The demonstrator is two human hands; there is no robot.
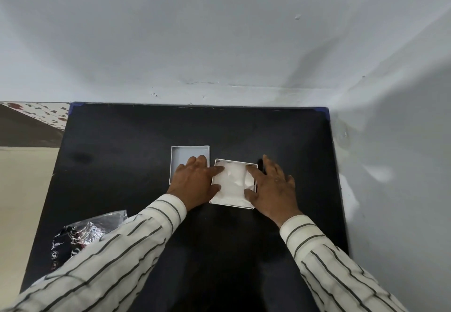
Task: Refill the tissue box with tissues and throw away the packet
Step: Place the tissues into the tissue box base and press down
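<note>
A square white tissue box (229,202) lies open on the black table (117,155), filled with white tissues (233,180). My left hand (196,182) rests against the box's left side, thumb and a finger on its rim. My right hand (273,187) presses on the right side, thumb and forefinger lying over the tissues. Behind my left hand sits a second shallow white tray, the box's lid (189,155), empty and partly covered by my fingers. The crumpled clear packet (80,235) with dark and red print lies at the table's near left, partly under my left sleeve.
The table stands in a corner: a pale wall runs along its far edge and another along its right side. To the left the table edge drops to a beige floor (22,202). A dark small object (260,165) sits just behind the box, mostly hidden.
</note>
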